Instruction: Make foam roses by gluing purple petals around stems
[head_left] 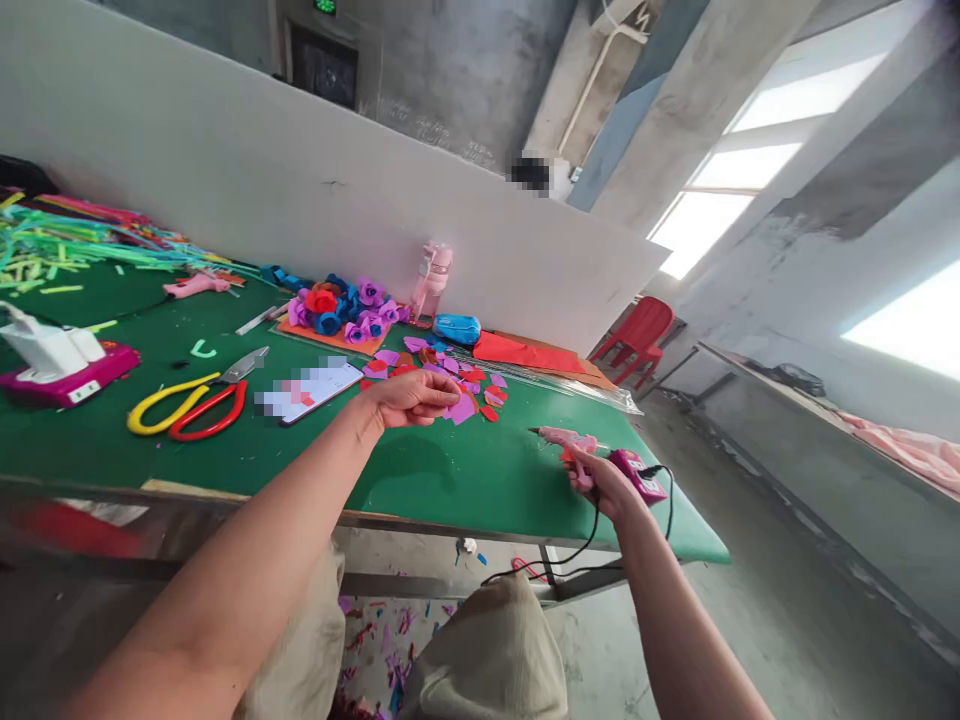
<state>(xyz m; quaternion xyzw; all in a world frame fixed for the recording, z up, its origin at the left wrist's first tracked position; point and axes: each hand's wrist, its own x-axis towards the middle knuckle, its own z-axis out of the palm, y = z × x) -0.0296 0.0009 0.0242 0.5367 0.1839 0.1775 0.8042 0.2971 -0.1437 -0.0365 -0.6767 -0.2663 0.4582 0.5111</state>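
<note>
Head view: a green table (480,480) backed by a pale partition (300,180). Scissors (217,392) with yellow and red handles lie beside a phone (319,393). Paper flowers (345,305), purple, blue and red, sit on orange sheeting behind loose paper petals (469,390). The left hand (420,397), thumb and fingers pinched narrow, is at the petals' near edge; whether it holds one, I cannot tell. The right hand (600,480) grips a pink glue gun (568,440), nozzle pointing left.

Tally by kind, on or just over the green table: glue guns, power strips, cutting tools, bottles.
Pink glue guns: 2
Magenta box-shaped power strips: 2
Metal shears with yellow and red handles: 1
Pink translucent bottle: 1
Total: 6
</note>
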